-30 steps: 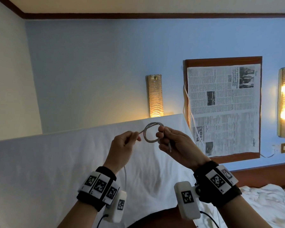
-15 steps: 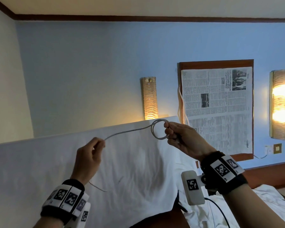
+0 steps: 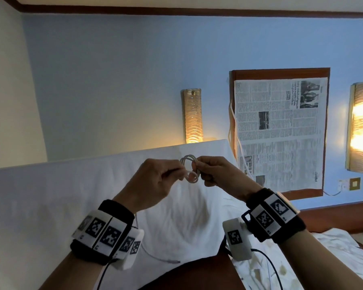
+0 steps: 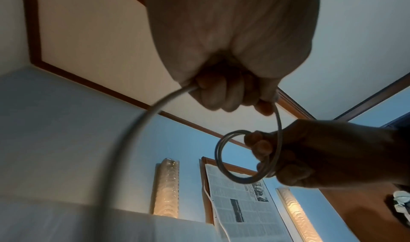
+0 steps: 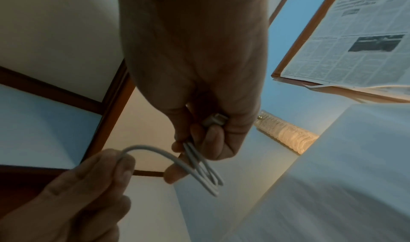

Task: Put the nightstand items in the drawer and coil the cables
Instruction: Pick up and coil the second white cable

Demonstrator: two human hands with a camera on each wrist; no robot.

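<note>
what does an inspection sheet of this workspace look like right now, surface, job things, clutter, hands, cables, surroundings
surface: white bedding behind the hands; no nightstand or drawer in view
job's things: white cable, a few loops held up in the air, free end trailing down
clutter: nothing seen
grippers: right hand pinches the coil, a connector tucked in its fingers; left hand grips the cable beside the coil
cables: thin white cords hang by the newspaper; black leads run from the wrist cameras
surroundings: blue wall, framed newspaper, two lit wall lamps
</note>
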